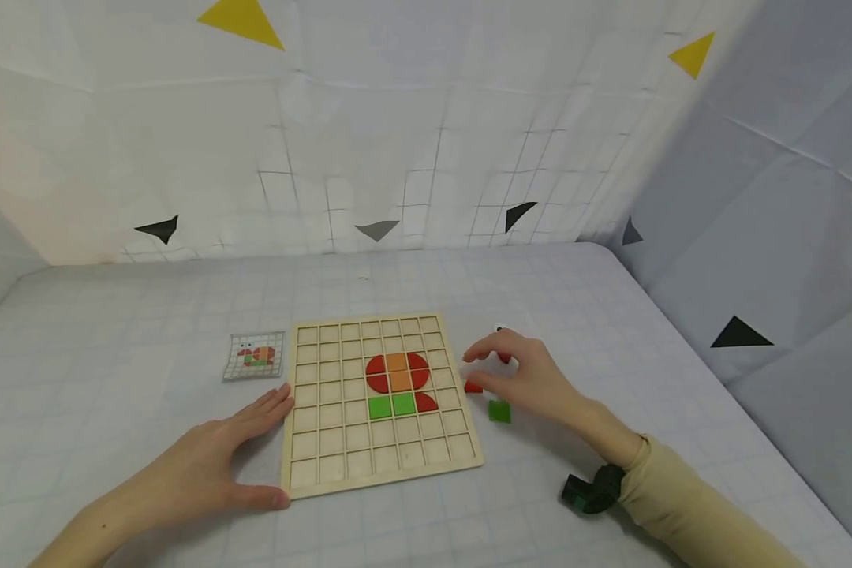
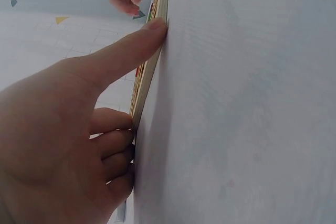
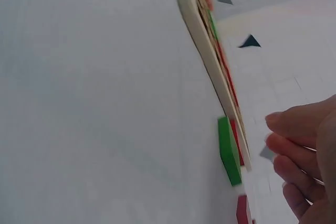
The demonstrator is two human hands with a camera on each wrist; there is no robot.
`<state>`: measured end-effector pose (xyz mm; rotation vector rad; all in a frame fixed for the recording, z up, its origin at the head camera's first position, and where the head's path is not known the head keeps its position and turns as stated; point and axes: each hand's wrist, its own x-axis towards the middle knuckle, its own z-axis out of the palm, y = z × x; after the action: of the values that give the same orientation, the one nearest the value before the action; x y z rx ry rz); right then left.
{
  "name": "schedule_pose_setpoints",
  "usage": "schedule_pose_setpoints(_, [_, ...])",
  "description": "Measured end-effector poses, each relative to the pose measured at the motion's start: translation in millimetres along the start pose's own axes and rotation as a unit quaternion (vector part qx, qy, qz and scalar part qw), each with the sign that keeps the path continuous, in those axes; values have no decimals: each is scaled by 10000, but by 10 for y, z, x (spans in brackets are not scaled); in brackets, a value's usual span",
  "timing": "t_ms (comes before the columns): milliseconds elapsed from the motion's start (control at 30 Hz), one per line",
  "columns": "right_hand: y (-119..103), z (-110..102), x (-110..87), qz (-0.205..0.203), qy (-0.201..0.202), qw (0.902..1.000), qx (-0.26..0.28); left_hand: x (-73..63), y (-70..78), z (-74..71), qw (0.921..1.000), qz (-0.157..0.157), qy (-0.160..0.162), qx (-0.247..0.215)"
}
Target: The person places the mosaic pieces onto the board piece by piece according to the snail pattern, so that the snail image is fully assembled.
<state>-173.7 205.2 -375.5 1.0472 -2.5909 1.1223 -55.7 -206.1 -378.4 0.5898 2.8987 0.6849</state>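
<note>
A square wooden grid board [image 1: 330, 414] lies on the table. My left hand [image 1: 209, 464] rests at its left side, thumb and fingertips touching the edge. On the board sit red rounded pieces [image 1: 377, 382], orange squares [image 1: 398, 380], green squares [image 1: 402, 404] and a red quarter-round piece [image 1: 426, 402]. Just off the right edge, my right hand [image 1: 528, 375] hovers with fingers bent loosely and nothing visible between them. Beneath and around it lie a red piece [image 1: 473, 387], a green square [image 1: 499, 411] and another red piece [image 1: 504, 358], partly hidden by the hand.
A small picture card [image 1: 254, 356] with a coloured figure on a grid lies left of the board. Behind the right hand, a white piece with a black dot [image 1: 500, 327] peeks out. A dark device [image 1: 592, 491] sits at the right wrist. White walls stand behind and at the right.
</note>
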Motion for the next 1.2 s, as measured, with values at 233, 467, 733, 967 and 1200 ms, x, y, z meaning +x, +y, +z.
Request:
schedule_pose_setpoints(233, [172,-52,-71,104,-86,9997,-191,2,7,-20,9999,-53,-85,-102])
schedule_pose_setpoints(467, [201,-16,-89,82,-365,9993,-2,0,13,-19,9999,-46,-97,-125])
schedule_pose_setpoints(733, [211,35,-87,49,-393,9992,104,-1,7,-15,9999,-39,-83,-107])
schedule_pose_setpoints(967, [199,53,-85,-220,-353,9991,48,-5,8,-18,9999,-32,-60,-137])
schedule_pose_setpoints(1200, [218,61,-85,-182,9,9990,-403,-8,16,-17,10000,-35,-43,-82])
